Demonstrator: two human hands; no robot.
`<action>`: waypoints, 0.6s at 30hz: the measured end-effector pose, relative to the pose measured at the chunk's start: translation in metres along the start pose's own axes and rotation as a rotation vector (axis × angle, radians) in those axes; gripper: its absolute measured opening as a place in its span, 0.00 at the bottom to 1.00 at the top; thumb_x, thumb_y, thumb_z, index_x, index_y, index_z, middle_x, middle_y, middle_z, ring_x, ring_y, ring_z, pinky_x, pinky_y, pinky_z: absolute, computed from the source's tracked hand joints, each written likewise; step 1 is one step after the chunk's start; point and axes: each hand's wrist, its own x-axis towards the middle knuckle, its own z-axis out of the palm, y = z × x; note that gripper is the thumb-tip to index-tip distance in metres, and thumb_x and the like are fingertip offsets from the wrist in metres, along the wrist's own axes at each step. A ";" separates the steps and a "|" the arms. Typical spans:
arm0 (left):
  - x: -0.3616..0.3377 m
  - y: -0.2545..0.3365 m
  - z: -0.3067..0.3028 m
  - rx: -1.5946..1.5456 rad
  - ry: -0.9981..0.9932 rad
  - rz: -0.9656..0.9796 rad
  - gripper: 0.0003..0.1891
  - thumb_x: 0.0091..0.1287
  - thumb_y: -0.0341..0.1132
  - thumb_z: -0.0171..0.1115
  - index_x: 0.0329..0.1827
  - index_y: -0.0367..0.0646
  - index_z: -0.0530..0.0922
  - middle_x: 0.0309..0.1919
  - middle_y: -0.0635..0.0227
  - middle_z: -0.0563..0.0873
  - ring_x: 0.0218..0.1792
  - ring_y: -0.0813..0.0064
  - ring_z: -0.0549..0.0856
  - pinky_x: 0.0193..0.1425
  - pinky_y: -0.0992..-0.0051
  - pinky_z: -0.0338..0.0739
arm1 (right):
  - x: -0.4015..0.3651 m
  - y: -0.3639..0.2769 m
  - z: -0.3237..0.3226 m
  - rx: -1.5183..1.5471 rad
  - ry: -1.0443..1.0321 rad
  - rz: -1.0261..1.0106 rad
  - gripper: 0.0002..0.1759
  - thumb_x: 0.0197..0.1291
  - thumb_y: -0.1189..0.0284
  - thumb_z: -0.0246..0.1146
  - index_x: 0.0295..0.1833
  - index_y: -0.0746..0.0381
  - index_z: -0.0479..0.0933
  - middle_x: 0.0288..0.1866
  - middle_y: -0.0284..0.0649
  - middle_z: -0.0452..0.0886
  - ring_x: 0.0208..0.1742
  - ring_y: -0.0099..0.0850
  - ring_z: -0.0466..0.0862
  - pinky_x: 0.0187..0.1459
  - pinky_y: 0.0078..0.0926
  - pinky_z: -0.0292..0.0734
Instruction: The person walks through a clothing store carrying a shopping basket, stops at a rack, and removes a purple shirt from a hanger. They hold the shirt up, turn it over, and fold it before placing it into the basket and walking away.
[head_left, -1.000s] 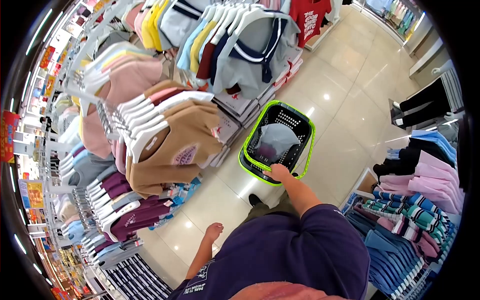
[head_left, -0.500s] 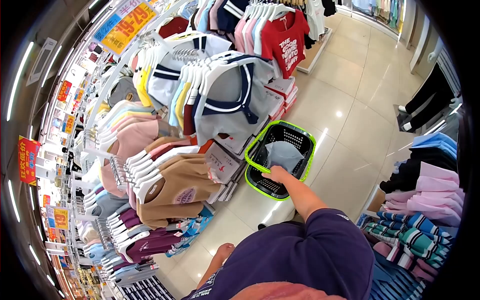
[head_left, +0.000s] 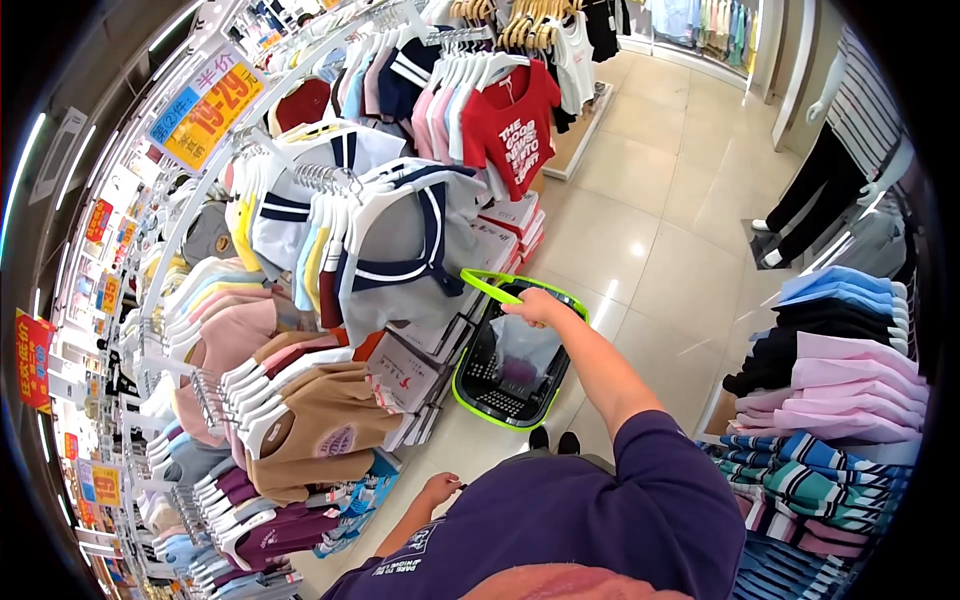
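Observation:
My right hand [head_left: 535, 308] is closed around the bright green handle of a black shopping basket [head_left: 473, 372]. Inside the basket lies a clear plastic bag [head_left: 528, 345] with something dark purple in it. Low beside my body, my left hand [head_left: 440, 488] has its fingers curled; whether anything small is in them cannot be made out. Beside the basket hangs a grey shirt [head_left: 392, 265] with a navy collar, above stacked boxes [head_left: 405, 372].
Racks of clothes line the left, with a red shirt [head_left: 512, 125] and a brown shirt [head_left: 325, 425]. Folded pink clothes [head_left: 850, 385] sit at the right. Behind them stands a mannequin [head_left: 815, 195] in striped top and black trousers. Tiled floor [head_left: 690, 215] runs between.
The view has shifted, and racks and basket appear further left. The basket hangs more upright by its handle, and its bag shows purple contents. My feet now show below it.

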 end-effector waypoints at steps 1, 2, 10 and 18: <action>0.006 0.004 -0.004 0.009 -0.020 0.004 0.19 0.60 0.42 0.65 0.48 0.38 0.82 0.36 0.59 0.88 0.35 0.70 0.88 0.43 0.72 0.80 | 0.000 -0.003 -0.006 0.006 0.017 -0.003 0.29 0.55 0.47 0.68 0.27 0.65 0.72 0.17 0.37 0.71 0.14 0.28 0.71 0.16 0.29 0.65; 0.017 -0.002 -0.006 0.016 -0.042 0.009 0.19 0.60 0.42 0.66 0.48 0.38 0.82 0.36 0.59 0.88 0.35 0.70 0.88 0.43 0.72 0.80 | 0.000 -0.007 -0.012 0.010 0.033 -0.003 0.29 0.56 0.47 0.68 0.27 0.65 0.72 0.17 0.37 0.71 0.14 0.28 0.71 0.16 0.29 0.65; 0.109 -0.013 -0.014 0.138 -0.058 0.120 0.18 0.59 0.45 0.65 0.46 0.41 0.84 0.33 0.60 0.88 0.32 0.70 0.88 0.41 0.71 0.81 | 0.020 -0.024 -0.049 0.087 0.120 -0.038 0.25 0.60 0.51 0.65 0.33 0.67 0.77 0.18 0.35 0.72 0.16 0.25 0.72 0.15 0.26 0.65; 0.172 0.002 -0.014 0.019 -0.068 0.109 0.19 0.58 0.46 0.66 0.45 0.42 0.84 0.35 0.59 0.88 0.33 0.65 0.87 0.43 0.68 0.81 | 0.001 -0.024 -0.079 -0.218 0.317 -0.130 0.24 0.58 0.51 0.65 0.33 0.64 0.79 0.19 0.36 0.77 0.18 0.26 0.77 0.21 0.26 0.73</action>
